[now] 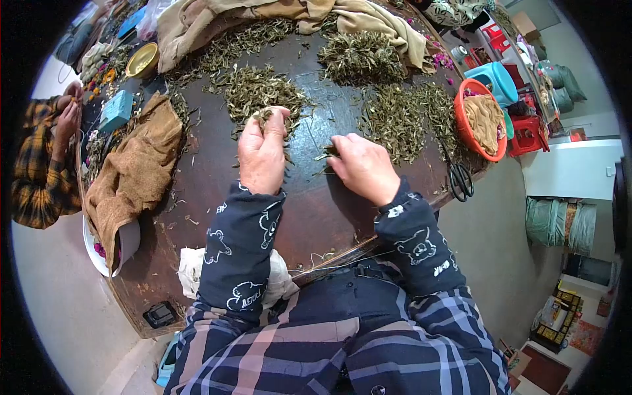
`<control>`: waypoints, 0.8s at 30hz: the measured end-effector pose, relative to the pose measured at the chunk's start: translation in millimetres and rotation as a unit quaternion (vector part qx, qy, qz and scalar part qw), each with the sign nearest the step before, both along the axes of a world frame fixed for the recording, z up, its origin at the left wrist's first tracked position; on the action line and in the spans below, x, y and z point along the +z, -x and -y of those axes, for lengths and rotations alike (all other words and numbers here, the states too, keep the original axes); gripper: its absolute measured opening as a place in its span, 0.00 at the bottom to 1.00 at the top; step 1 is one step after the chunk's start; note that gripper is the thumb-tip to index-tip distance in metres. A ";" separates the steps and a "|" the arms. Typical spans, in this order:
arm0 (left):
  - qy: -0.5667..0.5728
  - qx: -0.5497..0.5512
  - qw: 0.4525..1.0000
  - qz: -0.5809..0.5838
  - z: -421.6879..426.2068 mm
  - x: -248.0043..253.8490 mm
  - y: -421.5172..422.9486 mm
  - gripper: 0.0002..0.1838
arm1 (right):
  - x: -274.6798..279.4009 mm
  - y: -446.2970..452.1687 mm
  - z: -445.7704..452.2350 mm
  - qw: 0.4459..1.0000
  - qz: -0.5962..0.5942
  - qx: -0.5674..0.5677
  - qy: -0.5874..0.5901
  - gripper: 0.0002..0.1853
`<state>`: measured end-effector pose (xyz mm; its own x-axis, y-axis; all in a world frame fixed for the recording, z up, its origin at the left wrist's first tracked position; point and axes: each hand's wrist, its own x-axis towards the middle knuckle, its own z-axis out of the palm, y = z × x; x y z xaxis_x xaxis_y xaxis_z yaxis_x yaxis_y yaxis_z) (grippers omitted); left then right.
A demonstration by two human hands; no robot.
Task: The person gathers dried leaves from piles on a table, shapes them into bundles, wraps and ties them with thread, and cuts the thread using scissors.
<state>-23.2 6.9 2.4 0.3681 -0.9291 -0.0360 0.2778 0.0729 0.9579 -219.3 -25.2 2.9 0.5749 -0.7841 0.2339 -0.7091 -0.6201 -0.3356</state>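
Observation:
My left hand [263, 155] is closed on some dried leaves at the near edge of a leaf pile [260, 92], with bits showing between thumb and fingers. To its right, my right hand [362, 164] pinches a few dried leaves [325, 153] over the dark table [309, 224]. Beyond my right hand lie a spread of dried leaves [398, 122] and a taller heap of them [362, 56]. The fingertips of my right hand are partly hidden.
An orange basket [461, 125] with cloth and black scissors [459, 181] are at the right. A brown cloth [141, 161] covers part of a white basin [128, 247] at the left. A brass bowl [142, 60] and blue box [116, 110] stand near a person in plaid [49, 158].

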 end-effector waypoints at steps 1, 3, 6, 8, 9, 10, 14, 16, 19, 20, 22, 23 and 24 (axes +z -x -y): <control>0.004 -0.009 1.000 0.018 -0.8 0.3 2.3 0.11 | -3.1 -2.7 1.3 0.999 -0.034 -0.003 0.012 0.03; 0.015 -0.027 0.998 0.054 -0.2 1.2 7.5 0.11 | -6.5 -4.6 6.1 0.994 -0.103 -0.009 0.037 0.03; 0.021 -0.047 0.999 0.011 0.6 -1.8 18.7 0.11 | 16.0 -3.6 15.4 0.998 -0.020 0.009 -0.061 0.02; 0.025 -0.068 0.997 -0.028 0.3 -2.8 25.6 0.11 | 30.0 -3.5 19.6 0.985 0.067 0.025 -0.158 0.02; 0.025 -0.070 0.997 -0.027 -0.3 -2.1 28.8 0.11 | 31.5 -5.2 20.2 0.985 0.068 0.024 -0.158 0.02; 0.024 -0.086 0.995 -0.049 -1.3 -0.9 32.8 0.11 | 32.3 -8.7 20.5 0.985 0.108 0.037 -0.127 0.02; 0.019 -0.134 0.984 -0.112 -4.0 0.9 39.8 0.12 | 35.7 -17.5 19.3 0.971 0.223 0.076 -0.032 0.02; 0.016 -0.127 0.982 -0.142 -3.7 0.3 34.1 0.12 | 40.4 -15.0 12.3 0.952 0.282 0.070 -0.097 0.03; 0.013 -0.121 0.978 -0.170 -1.8 1.3 21.5 0.12 | 47.3 -6.5 5.2 0.925 0.338 0.064 -0.161 0.03; 0.020 -0.099 0.978 -0.185 -1.0 3.5 15.5 0.12 | 50.3 1.0 5.1 0.929 0.309 0.027 -0.200 0.03; 0.036 -0.058 0.975 -0.211 1.2 8.7 3.7 0.12 | 56.4 15.9 5.5 0.928 0.247 -0.047 -0.274 0.03; 0.044 -0.037 0.973 -0.225 1.7 9.8 0.2 0.12 | 57.9 18.7 4.5 0.922 0.215 -0.084 -0.310 0.04; 0.045 -0.036 0.973 -0.225 1.4 9.8 -1.9 0.12 | 54.7 17.9 1.7 0.923 0.215 -0.083 -0.309 0.04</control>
<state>-21.2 5.5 12.2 0.2673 -0.9589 -0.0956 0.6749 0.1154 0.7288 -237.2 -26.9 57.7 0.3932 -0.9129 -0.1096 -0.4958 -0.1101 -0.8614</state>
